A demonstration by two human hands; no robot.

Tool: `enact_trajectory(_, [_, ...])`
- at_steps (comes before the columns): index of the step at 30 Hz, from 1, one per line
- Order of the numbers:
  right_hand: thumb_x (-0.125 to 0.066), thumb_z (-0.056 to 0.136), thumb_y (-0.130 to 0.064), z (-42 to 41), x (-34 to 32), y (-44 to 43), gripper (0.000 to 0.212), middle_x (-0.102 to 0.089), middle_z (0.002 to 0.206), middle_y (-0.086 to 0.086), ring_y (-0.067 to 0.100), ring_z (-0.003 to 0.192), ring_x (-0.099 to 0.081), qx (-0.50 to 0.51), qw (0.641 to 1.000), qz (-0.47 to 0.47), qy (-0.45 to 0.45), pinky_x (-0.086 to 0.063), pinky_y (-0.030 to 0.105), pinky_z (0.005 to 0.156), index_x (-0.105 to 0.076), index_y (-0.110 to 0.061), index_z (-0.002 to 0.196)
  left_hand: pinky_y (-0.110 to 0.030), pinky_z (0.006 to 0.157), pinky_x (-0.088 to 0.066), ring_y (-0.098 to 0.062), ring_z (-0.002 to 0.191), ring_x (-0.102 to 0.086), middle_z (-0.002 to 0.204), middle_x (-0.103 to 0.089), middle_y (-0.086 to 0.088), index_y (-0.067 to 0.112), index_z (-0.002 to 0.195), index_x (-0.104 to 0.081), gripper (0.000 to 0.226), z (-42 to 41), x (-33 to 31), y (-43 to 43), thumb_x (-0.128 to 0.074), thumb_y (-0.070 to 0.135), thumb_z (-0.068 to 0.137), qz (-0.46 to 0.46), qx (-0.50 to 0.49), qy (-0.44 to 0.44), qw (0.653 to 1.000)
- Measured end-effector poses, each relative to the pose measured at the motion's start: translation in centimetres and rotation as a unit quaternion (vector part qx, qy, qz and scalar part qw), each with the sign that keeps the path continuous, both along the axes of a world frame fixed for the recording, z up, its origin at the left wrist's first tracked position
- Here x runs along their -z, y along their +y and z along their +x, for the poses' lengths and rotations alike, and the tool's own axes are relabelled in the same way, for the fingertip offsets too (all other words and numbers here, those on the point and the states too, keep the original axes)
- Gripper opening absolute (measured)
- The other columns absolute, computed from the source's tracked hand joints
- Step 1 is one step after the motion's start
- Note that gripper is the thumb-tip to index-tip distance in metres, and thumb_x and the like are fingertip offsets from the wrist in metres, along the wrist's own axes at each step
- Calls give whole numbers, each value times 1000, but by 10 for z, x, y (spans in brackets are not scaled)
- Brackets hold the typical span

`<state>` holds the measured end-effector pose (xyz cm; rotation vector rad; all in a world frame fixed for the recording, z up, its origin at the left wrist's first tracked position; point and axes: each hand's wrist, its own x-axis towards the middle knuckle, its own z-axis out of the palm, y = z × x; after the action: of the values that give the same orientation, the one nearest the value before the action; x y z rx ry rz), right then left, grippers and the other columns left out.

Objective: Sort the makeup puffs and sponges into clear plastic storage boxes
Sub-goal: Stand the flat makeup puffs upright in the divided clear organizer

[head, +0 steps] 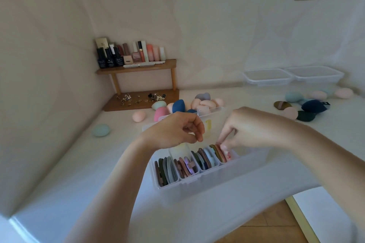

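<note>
White smooth tabletop (98,173). Clear plastic box (197,181), four slots, flat round puffs (169,169) packed on edge. My left hand (177,130) is curled over it, can't tell if holding anything. My right hand (243,130) pinches a pink puff (228,156), rightmost slot.

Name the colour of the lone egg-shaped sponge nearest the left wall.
The sponge is pale mint green; head view.

Sponge pile (206,103) blocks behind box (197,182); tabletop (83,171) open left, front.
</note>
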<state>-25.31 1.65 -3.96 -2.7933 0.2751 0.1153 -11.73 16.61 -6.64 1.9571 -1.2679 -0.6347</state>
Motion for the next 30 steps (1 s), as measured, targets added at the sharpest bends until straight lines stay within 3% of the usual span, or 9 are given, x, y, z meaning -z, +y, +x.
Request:
enact_trajectory(2, [-72,81,-35,-5,-10,-19,4,-68,65,-17,-17,59,-56,27,994,81,-66,-43,12,63,-75,-33,81,-21,80,-51,-4,78,-62,82,-69,5,13,92,-62,23,-1,-1,-1,-54,-7,84,6,-7,-15,1000])
enact_trajectory(7, [-69,84,-22,1,2,-93,10,-70,66,-2,17,67,-68,137,951,175,-217,-52,23,64,-72,-22,74,-21,79,-49,2,77,-60,86,-68,11,21,94,-63,14,-9,6,-8,-55,10,91,-36,-49,-73,995])
enact_trajectory(11, [-68,82,-31,15,50,-143,4,-71,87,-9,18,89,-67,197,961,112,-156,-52,41,89,-69,-33,79,-12,92,-41,10,108,-49,116,-54,28,42,114,-56,23,-24,10,-14,-56,37,92,-22,4,-164,986])
enact_trajectory(14, [-62,78,-49,30,75,-147,21,-65,108,-20,7,102,-61,172,977,75,-101,-42,34,102,-66,-44,98,-11,104,-24,17,127,-28,137,-37,34,50,120,-54,30,-29,9,-15,-54,46,91,31,58,-177,982])
enact_trajectory(16, [-57,90,-29,43,83,-141,32,-59,121,-14,9,114,-56,118,983,119,-78,-39,25,100,-62,-29,122,-18,107,-22,14,131,-24,142,-32,32,52,116,-55,26,-30,10,-15,-54,46,91,48,60,-184,980])
enact_trajectory(19, [-50,96,-15,55,87,-130,37,-59,124,-10,8,112,-55,50,981,173,-78,-39,18,90,-57,-22,131,-23,109,-26,11,129,-27,140,-33,34,51,109,-57,20,-28,11,-15,-54,49,90,60,41,-200,977])
enact_trajectory(23, [-61,88,-33,55,92,-132,33,-63,111,-6,8,102,-56,71,965,230,-107,-40,22,92,-62,-30,122,-20,105,-30,19,118,-28,125,-33,41,53,98,-58,12,-19,14,-14,-54,53,87,69,8,-217,974])
enact_trajectory(26, [-65,87,-32,50,90,-147,11,-68,106,-14,6,105,-60,106,936,271,-200,-43,27,98,-69,-35,96,-15,100,-27,26,114,-22,123,-30,41,55,94,-56,8,-14,18,-19,-54,52,88,61,-8,-226,972])
enact_trajectory(30, [-62,89,-21,38,69,-180,11,-73,97,-5,16,95,-65,229,893,155,-356,-47,27,84,-73,-21,88,-6,92,-25,30,114,-17,125,-29,41,53,98,-56,11,-14,23,-24,-52,52,88,39,-8,-237,971])
